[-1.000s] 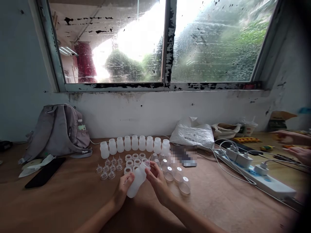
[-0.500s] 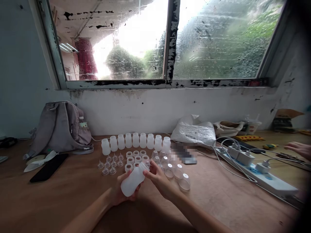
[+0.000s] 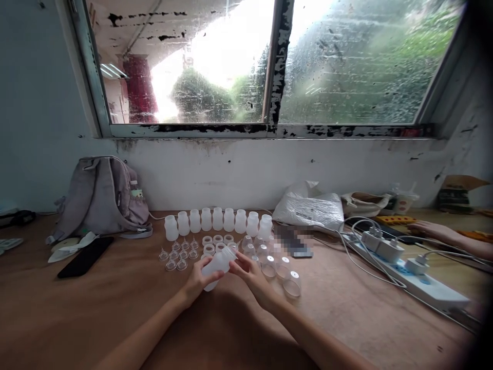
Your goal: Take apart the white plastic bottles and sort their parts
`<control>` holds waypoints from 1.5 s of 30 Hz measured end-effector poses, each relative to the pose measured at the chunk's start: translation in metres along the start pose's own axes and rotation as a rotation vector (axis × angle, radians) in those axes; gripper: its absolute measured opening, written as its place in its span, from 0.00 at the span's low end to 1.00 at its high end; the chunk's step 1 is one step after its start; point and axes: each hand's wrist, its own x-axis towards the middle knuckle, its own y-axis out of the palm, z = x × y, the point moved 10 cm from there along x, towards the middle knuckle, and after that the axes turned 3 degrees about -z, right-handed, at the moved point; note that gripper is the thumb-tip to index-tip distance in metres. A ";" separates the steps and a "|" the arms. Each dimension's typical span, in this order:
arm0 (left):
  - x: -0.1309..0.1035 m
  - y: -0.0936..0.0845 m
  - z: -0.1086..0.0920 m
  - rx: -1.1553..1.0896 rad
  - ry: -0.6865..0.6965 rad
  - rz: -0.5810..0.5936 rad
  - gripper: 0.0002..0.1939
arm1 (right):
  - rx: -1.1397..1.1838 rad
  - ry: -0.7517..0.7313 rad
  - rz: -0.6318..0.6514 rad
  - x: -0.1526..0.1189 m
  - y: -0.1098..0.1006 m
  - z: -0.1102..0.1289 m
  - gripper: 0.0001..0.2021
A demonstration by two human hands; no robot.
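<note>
A frosted white baby bottle (image 3: 220,263) is tilted above the table, its open neck up and to the right. My left hand (image 3: 196,280) is wrapped round its body, thumb across the front. At the neck, the fingers of my right hand (image 3: 250,275) are closed against the rim; whether they hold a small part too, I cannot tell. Just beyond lie white collar rings (image 3: 218,239), partly hidden by the bottle. Clear bottle nipples (image 3: 182,264) are grouped on the left, and transparent dome caps (image 3: 291,284) stand to the right.
Several more bottles (image 3: 217,219) stand upright in a row behind. A grey backpack (image 3: 103,198) and a black phone-like slab (image 3: 85,258) lie left. On the right are a silver bag (image 3: 311,208), a power strip (image 3: 431,288) with cables, and another person's hand (image 3: 429,228).
Both hands have moved the bottle slightly up and away, and my left thumb now lies across its front. At the right, the other person's hand has reached farther in. The view has shifted slightly.
</note>
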 end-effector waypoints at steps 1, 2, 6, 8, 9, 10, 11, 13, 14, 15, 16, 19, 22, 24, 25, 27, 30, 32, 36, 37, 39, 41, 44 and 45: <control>0.002 -0.005 -0.001 0.026 0.033 -0.049 0.18 | 0.017 0.011 -0.006 0.000 -0.001 -0.001 0.22; 0.003 -0.011 -0.001 0.044 0.055 -0.096 0.18 | 0.028 0.012 -0.017 0.000 -0.003 0.000 0.19; 0.002 -0.028 0.001 0.040 0.060 -0.221 0.17 | 0.007 -0.013 -0.136 0.001 -0.021 0.006 0.14; 0.001 -0.023 0.000 0.005 0.040 -0.169 0.17 | 0.037 -0.020 -0.163 0.001 -0.024 0.008 0.12; 0.000 -0.018 -0.001 -0.012 0.034 -0.118 0.17 | 0.070 -0.020 -0.148 0.002 -0.022 0.009 0.12; -0.001 -0.011 -0.003 -0.022 0.032 -0.065 0.17 | 0.111 -0.017 -0.114 0.002 -0.017 0.009 0.14; -0.003 -0.006 -0.005 -0.024 0.035 -0.023 0.17 | 0.153 -0.009 -0.069 0.001 -0.011 0.008 0.17; -0.004 0.000 -0.009 -0.008 0.055 0.006 0.16 | 0.224 0.015 0.020 0.000 0.001 0.007 0.20; -0.003 -0.001 -0.010 0.003 0.065 -0.012 0.16 | 0.248 0.025 0.048 0.000 0.004 0.006 0.20; -0.002 -0.005 -0.011 0.009 0.072 -0.049 0.16 | 0.260 0.033 0.062 -0.001 0.005 0.005 0.20; -0.001 -0.010 -0.010 0.008 0.072 -0.097 0.16 | 0.256 0.039 0.061 -0.001 0.004 0.005 0.20; 0.001 -0.026 -0.006 -0.031 0.042 -0.202 0.17 | 0.189 0.037 0.005 0.001 -0.006 0.005 0.17; -0.001 -0.023 0.000 -0.137 -0.003 -0.143 0.17 | 0.142 -0.004 -0.051 0.002 -0.013 0.009 0.17; -0.005 -0.006 0.005 -0.246 -0.064 0.001 0.18 | 0.150 -0.006 -0.025 0.002 -0.008 0.010 0.20; -0.008 0.006 0.008 -0.307 -0.113 0.090 0.19 | 0.155 0.000 0.009 0.002 -0.002 0.010 0.21; -0.017 0.028 0.016 -0.414 -0.232 0.243 0.21 | 0.146 0.008 0.085 0.000 0.009 0.011 0.20; -0.024 0.040 0.022 -0.492 -0.333 0.307 0.21 | 0.081 0.004 0.109 -0.003 0.014 0.012 0.18; -0.022 0.038 0.018 -0.436 -0.291 0.292 0.20 | 0.035 0.001 0.059 -0.003 0.009 0.011 0.16; -0.016 0.027 0.005 -0.245 -0.137 0.224 0.19 | 0.010 0.002 0.026 -0.003 0.003 0.010 0.14; -0.017 0.029 0.005 -0.238 -0.141 0.242 0.19 | 0.019 0.003 0.044 -0.003 0.005 0.010 0.15; -0.020 0.036 0.010 -0.262 -0.183 0.304 0.19 | 0.029 0.004 0.081 -0.003 0.008 0.011 0.18; -0.022 0.040 0.011 -0.245 -0.187 0.316 0.19 | 0.016 -0.006 0.079 -0.003 0.007 0.012 0.19; -0.019 0.029 -0.002 -0.041 -0.045 0.183 0.19 | -0.009 -0.047 0.027 -0.003 0.002 0.016 0.19; -0.020 0.025 -0.010 0.054 0.009 0.133 0.19 | -0.015 -0.058 0.013 -0.003 0.001 0.017 0.18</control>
